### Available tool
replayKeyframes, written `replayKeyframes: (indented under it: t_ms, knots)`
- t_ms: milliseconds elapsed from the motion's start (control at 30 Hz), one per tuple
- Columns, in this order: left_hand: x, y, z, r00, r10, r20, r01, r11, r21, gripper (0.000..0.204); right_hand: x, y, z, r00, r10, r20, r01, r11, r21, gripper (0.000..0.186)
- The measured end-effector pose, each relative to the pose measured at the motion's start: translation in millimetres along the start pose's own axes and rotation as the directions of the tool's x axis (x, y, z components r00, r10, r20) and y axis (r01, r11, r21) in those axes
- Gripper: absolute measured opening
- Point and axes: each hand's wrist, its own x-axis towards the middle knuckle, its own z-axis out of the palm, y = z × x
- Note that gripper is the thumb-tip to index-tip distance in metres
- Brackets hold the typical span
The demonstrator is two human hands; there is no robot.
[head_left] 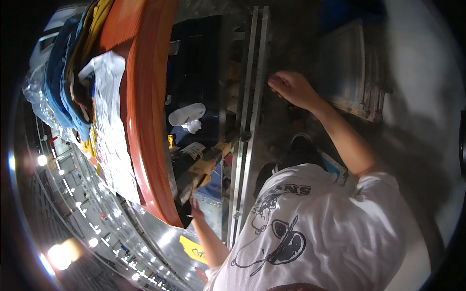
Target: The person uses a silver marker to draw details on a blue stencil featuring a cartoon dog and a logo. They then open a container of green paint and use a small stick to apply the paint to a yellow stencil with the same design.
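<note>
My left hand [196,212] is at the near corner of an orange tabletop [145,121], next to a dark piece [185,213] under its edge. Its fingers are small and partly hidden, so whether they grip this piece is unclear. Out over the floor, beyond a metal rail [249,97], my right hand [290,87] has its fingers curled in, with nothing visible in them. On the tabletop lie a white printed sheet [111,131] and a pile of folded blue and yellow cloth [65,80].
Below the tabletop are a white cylindrical roll [187,114], a dark roll with a white label [189,154] and brown cardboard pieces [204,167]. A yellow sign [193,249] shows beyond my left forearm. Stacked flat frames [361,72] stand on the right side.
</note>
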Motion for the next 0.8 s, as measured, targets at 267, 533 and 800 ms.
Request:
replayKeyframes:
  t_ms: [267, 533, 800]
  knots:
    - [-89.5, 5.6, 41.4, 0.999, 0.009, 0.044, -0.009, 1.000, -0.011, 0.064, 152.7, -34.9, 96.6, 0.837, -0.546, 0.021, 0.540, 0.820, -0.189, 0.038]
    - [-194.2, -42.5, 125.0, 0.998, 0.048, 0.031, -0.049, 0.999, 0.019, 0.034, 394.3, -41.8, 153.6, 0.871, -0.490, 0.046, 0.458, 0.774, -0.437, 0.041]
    - [-277.5, -98.2, 161.5, 0.960, -0.194, -0.200, 0.123, 0.939, -0.320, 0.031, 352.2, -45.7, 150.8, 0.879, -0.410, 0.242, 0.476, 0.752, -0.455, 0.038]
